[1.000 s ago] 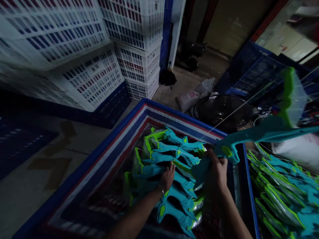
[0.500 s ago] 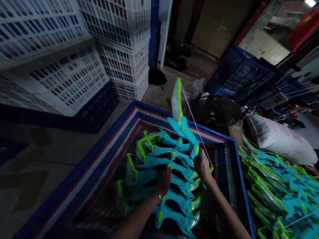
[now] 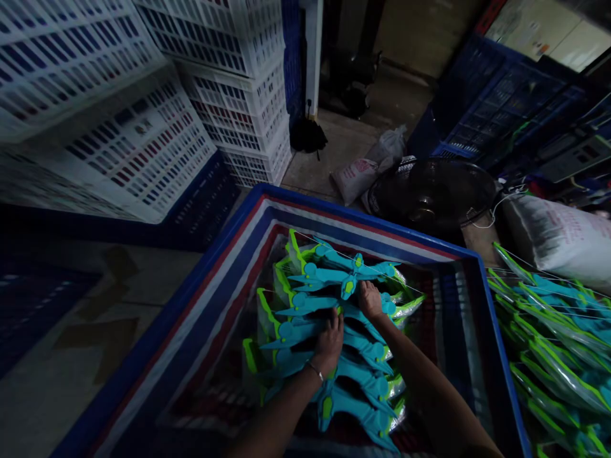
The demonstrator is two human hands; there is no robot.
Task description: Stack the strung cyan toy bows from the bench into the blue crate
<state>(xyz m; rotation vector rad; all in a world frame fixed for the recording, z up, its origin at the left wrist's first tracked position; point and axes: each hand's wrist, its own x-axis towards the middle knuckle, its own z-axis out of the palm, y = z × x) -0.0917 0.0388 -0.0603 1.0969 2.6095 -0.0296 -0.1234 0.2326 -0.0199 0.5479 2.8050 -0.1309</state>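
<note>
A row of teal toy bows with lime-green edged limbs and thin white strings lies packed in a lined blue crate. My right hand is closed on the body of the toy bow near the far end of the row. That bow lies level against its neighbours. My left hand, with a bracelet on the wrist, rests over the middle of the row. Its fingers are stretched forward and touch a bow there; the undersides of both hands are hidden.
More toy bows are heaped right of the crate, beside a white sack. White slatted crates are stacked at left. A dark round basin and small sacks stand beyond the far rim.
My right hand has lowered a raised toy bow onto the far end of the row and turned it level. My left hand stays on the row. The view has shifted slightly.
</note>
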